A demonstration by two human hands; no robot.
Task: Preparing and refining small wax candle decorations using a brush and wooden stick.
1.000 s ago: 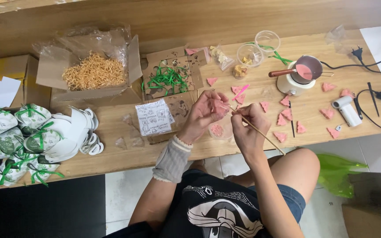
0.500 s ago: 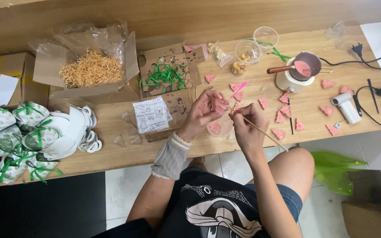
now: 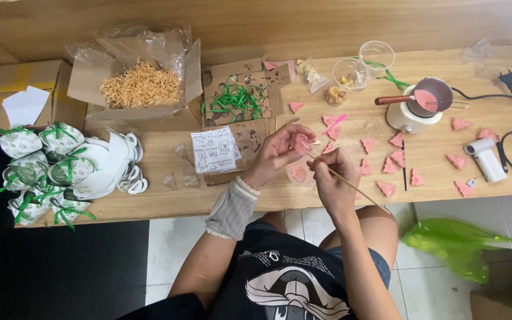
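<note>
Pinching thin stick (image 3: 351,182), tip up-left, R hand (image 3: 330,178); L hand (image 3: 282,151) gripping pink piece (image 3: 299,142)

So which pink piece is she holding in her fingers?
The pink piece pinched in the left hand, raised off the wooden table; all other pink pieces lie flat on it.

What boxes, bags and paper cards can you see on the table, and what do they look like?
Open cardboard box: back left, brown, plastic-lined, full of tan shreds.
Printed card: table middle, beside the left hand, white, squarish.
Green-ribboned pouches: left edge, white with leaf pattern.
Closed cardboard box: far left, brown with yellow tape.
</note>
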